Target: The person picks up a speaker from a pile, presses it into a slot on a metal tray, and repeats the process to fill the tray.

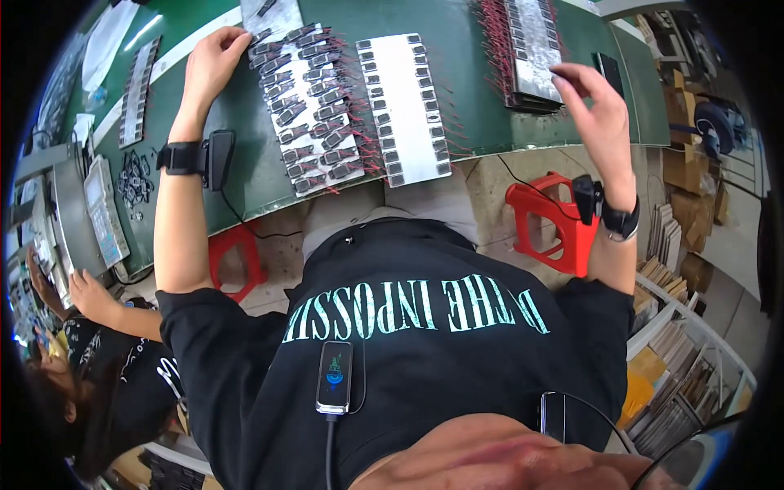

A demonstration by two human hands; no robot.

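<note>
At the far left of the worktable, my left hand (216,64) reaches over the upper corner of a white board crowded with small black rectangular parts (314,106) trailing red wires. Its thumb and forefinger are pinched together at one small black part (260,36). My right hand (599,102) is over the near right edge of a stack of boards (535,69), which carry similar parts and many red wires. Thumb and forefinger come together there; what they hold, if anything, is too small to make out. Between the hands lies a white board (406,110) with black parts along both long edges.
The green table (184,237) ends just before my body. Loose black parts (135,181) and another filled strip (139,94) lie at left. A dark flat object (607,69) is beside the stack. Red stools (555,224) stand below; a co-worker's hand (91,298) works at left.
</note>
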